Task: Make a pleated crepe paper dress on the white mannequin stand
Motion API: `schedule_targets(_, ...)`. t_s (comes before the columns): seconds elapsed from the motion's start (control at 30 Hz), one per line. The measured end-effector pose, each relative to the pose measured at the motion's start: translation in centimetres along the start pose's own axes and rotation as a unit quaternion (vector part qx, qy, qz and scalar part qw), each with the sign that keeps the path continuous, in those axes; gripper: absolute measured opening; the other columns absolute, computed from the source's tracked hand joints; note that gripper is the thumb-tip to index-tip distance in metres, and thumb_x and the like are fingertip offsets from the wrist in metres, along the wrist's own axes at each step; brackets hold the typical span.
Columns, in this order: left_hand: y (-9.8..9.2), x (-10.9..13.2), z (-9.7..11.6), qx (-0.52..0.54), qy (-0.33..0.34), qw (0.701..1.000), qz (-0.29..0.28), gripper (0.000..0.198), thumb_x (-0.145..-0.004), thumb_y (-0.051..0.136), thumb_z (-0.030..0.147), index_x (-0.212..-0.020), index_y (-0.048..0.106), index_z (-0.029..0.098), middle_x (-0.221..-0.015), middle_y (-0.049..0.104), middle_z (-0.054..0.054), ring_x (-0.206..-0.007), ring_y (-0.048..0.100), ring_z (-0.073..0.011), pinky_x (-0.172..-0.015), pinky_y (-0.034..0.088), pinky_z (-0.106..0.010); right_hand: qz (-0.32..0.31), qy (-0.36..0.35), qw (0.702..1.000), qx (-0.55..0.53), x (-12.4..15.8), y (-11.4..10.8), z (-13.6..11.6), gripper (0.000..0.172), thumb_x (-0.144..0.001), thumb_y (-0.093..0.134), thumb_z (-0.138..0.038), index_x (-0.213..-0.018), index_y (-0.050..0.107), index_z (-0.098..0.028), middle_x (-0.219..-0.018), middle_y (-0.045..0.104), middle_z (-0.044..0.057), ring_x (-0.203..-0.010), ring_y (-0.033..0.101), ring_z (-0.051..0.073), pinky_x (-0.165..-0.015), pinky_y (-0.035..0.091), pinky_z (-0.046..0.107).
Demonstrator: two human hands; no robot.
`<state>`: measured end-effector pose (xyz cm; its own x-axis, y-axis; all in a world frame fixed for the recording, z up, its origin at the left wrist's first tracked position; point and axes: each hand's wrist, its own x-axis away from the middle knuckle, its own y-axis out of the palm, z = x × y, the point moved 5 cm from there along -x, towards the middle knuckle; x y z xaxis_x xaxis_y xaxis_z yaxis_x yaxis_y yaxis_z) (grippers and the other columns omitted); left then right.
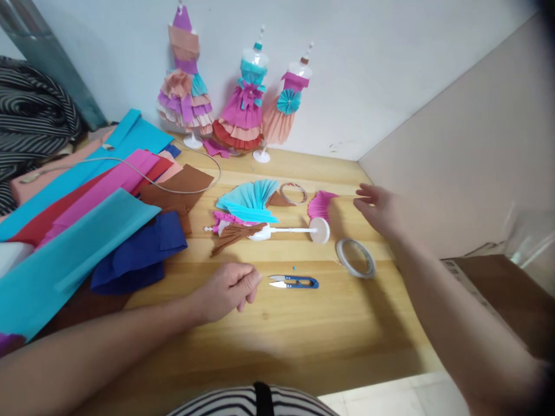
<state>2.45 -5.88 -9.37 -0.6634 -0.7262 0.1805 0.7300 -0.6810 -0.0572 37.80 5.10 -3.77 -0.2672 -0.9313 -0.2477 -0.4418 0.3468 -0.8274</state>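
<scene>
My left hand (229,290) rests low over the table with its fingers curled in and the thumb against them; nothing shows in it. Just right of it lie thread snips (299,282) with blue handles. My right hand (379,209) is raised at the table's right side, fingers apart and slightly blurred, holding nothing. Below it lies a roll of tape (355,258). Between the hands a small white mannequin stand (290,230) lies on its side, with brown pleated paper (236,236) on its body. Pleated blue paper (251,199) and pleated pink paper (321,205) lie behind it.
Three mannequins in paper dresses (184,95) (243,112) (281,118) stand along the wall. Crepe paper sheets (82,237) pile up at left, crossed by a grey cable (143,175). A thinner tape ring (293,193) lies mid-table. A cardboard box (498,294) stands right of the table.
</scene>
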Motion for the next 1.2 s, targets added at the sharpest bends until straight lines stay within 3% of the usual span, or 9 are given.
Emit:
schedule_targets(0.07, 0.0, 0.0, 0.2, 0.003, 0.002, 1.000, -0.004, 0.050, -0.088, 0.037, 0.055, -0.059, 0.047, 0.016, -0.052, 0.048, 0.003, -0.042, 0.046, -0.0066, -0.044, 0.033, -0.018, -0.013, -0.014, 1.000, 0.016, 2.6, -0.6, -0.7, 0.029, -0.078, 0.059, -0.022, -0.105, 0.067, -0.013, -0.097, 0.072, 0.014, -0.077, 0.064, 0.019, -0.070, 0.050, 0.032)
schedule_targets(0.2, 0.0, 0.0, 0.3, 0.001, -0.002, 1.000, -0.006, 0.051, -0.088, 0.036, 0.057, -0.060, 0.047, 0.016, -0.051, 0.047, 0.003, -0.042, 0.045, -0.0068, -0.044, 0.033, -0.018, -0.130, -0.083, 0.987, 0.050, 8.8, -0.3, -2.5, 0.017, -0.074, 0.063, -0.034, -0.078, 0.072, -0.020, -0.075, 0.070, 0.004, -0.059, 0.059, 0.016, -0.060, 0.048, 0.030)
schedule_targets(0.33, 0.0, 0.1, 0.6, 0.007, 0.000, 1.000, -0.026, 0.053, -0.086, 0.036, 0.061, -0.061, 0.047, 0.016, -0.054, 0.047, 0.002, -0.045, 0.045, -0.0072, -0.046, 0.034, -0.019, -0.073, -0.103, 0.988, 0.090, 12.9, -0.7, -1.8, 0.025, -0.082, 0.054, -0.040, -0.082, 0.069, -0.020, -0.082, 0.070, 0.007, -0.061, 0.061, 0.018, -0.060, 0.049, 0.032)
schedule_targets(0.47, 0.3, 0.1, 1.2, -0.038, 0.029, 0.998, -0.048, 0.047, -0.088, 0.036, 0.055, -0.061, 0.044, 0.017, -0.056, 0.047, 0.002, -0.047, 0.045, -0.0081, -0.047, 0.033, -0.020, -0.055, -0.118, 0.987, 0.095, 14.5, -0.5, 0.2, 0.022, -0.081, 0.054, -0.036, -0.086, 0.069, -0.021, -0.091, 0.071, 0.009, -0.083, 0.066, 0.025, -0.072, 0.052, 0.037)
schedule_targets(0.63, 2.0, 0.8, 2.6, -0.272, 0.158, 0.948, -0.042, 0.034, -0.091, 0.042, 0.032, -0.060, 0.046, 0.017, -0.056, 0.050, 0.001, -0.053, 0.042, -0.0102, -0.052, 0.027, -0.024, -0.055, -0.106, 0.988, 0.096, 15.2, -0.3, 1.5, 0.019, -0.081, 0.052, -0.035, -0.075, 0.064, -0.021, -0.077, 0.068, 0.009, -0.071, 0.063, 0.025, -0.066, 0.050, 0.038)
schedule_targets(0.83, 3.7, 1.5, 2.5, -0.341, 0.172, 0.921, -0.074, 0.024, -0.093, 0.041, 0.023, -0.079, 0.059, 0.016, -0.075, 0.067, -0.005, -0.064, 0.058, -0.0152, -0.059, 0.034, -0.026, -0.043, -0.021, 0.996, 0.072, 16.2, -1.1, 1.8, 0.020, -0.079, 0.051, -0.040, -0.076, 0.059, -0.021, -0.071, 0.067, 0.007, -0.060, 0.061, 0.023, -0.055, 0.047, 0.035)
schedule_targets(0.93, 3.4, 1.2, 2.4, -0.314, 0.155, 0.935, -0.050, 0.024, -0.092, 0.040, 0.021, -0.082, 0.062, 0.015, -0.077, 0.068, -0.006, -0.068, 0.060, -0.0161, -0.062, 0.037, -0.026, 0.005, 0.011, 0.999, 0.030, 17.6, -2.2, 1.0, 0.021, -0.082, 0.050, -0.041, -0.082, 0.057, -0.022, -0.072, 0.065, 0.006, -0.063, 0.061, 0.022, -0.057, 0.047, 0.033)
schedule_targets(1.03, 2.6, 0.7, 2.0, -0.204, 0.100, 0.974, -0.002, 0.023, -0.090, 0.042, 0.024, -0.089, 0.063, 0.014, -0.075, 0.066, -0.005, -0.066, 0.060, -0.0147, -0.062, 0.042, -0.024, 0.030, -0.027, 0.998, -0.042, 19.4, -3.1, -1.6, 0.017, -0.087, 0.050, -0.039, -0.089, 0.056, -0.023, -0.079, 0.064, 0.006, -0.074, 0.062, 0.022, -0.066, 0.048, 0.033)
schedule_targets(1.2, 1.4, 0.0, 1.3, 0.020, 0.012, 0.997, 0.079, 0.033, -0.084, 0.050, 0.036, -0.105, 0.058, 0.011, -0.090, 0.065, -0.008, -0.054, 0.058, -0.0090, -0.049, 0.044, -0.021, -0.047, -0.161, 0.980, -0.103, 21.0, -2.0, -7.9, 0.007, -0.091, 0.046, -0.023, -0.090, 0.053, -0.023, -0.085, 0.060, 0.005, -0.080, 0.060, 0.019, -0.073, 0.047, 0.032)
